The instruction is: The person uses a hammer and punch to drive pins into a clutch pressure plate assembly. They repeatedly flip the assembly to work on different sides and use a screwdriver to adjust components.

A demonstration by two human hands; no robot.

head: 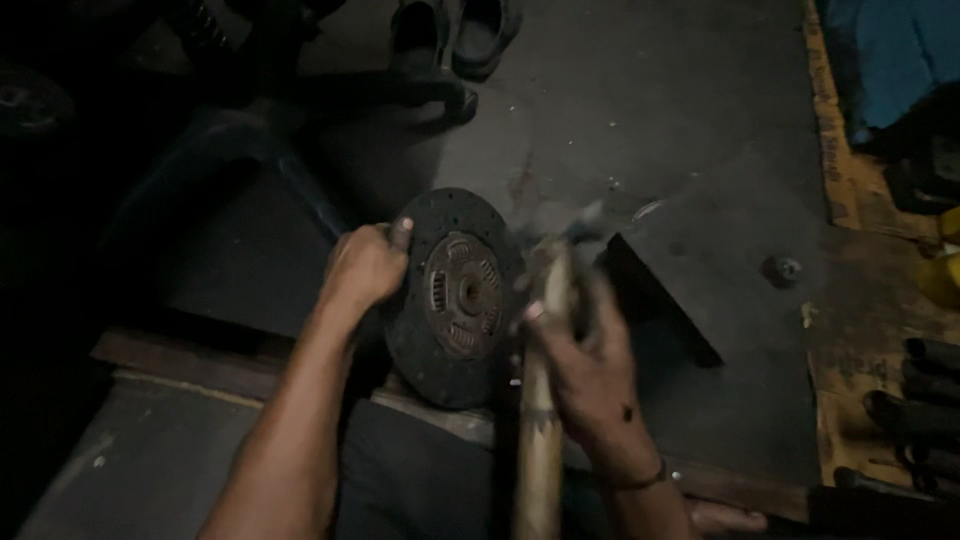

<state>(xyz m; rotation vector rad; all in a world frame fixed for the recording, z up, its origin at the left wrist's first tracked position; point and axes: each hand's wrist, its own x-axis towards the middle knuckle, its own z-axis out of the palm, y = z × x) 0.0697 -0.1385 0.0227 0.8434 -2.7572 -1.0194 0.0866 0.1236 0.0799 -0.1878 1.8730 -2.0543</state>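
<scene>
The clutch disc (455,296) stands on its edge in front of me, its rusty hub with springs facing me, its lower rim resting on a plank (440,412) near my knees. My left hand (365,268) curls over the disc's left rim, thumb on the dark facing, holding it upright. My right hand (588,372) is closed around a wooden handle (540,440), just right of the disc; the hammer head (575,228) at its far end is blurred, close to the disc's upper right rim. Right of that a dark block (665,305) lies on the grey floor (620,110). Far off sit two shoes (455,32); at the far right edge, dark tools (925,400) lie on a wooden board (850,330).
</scene>
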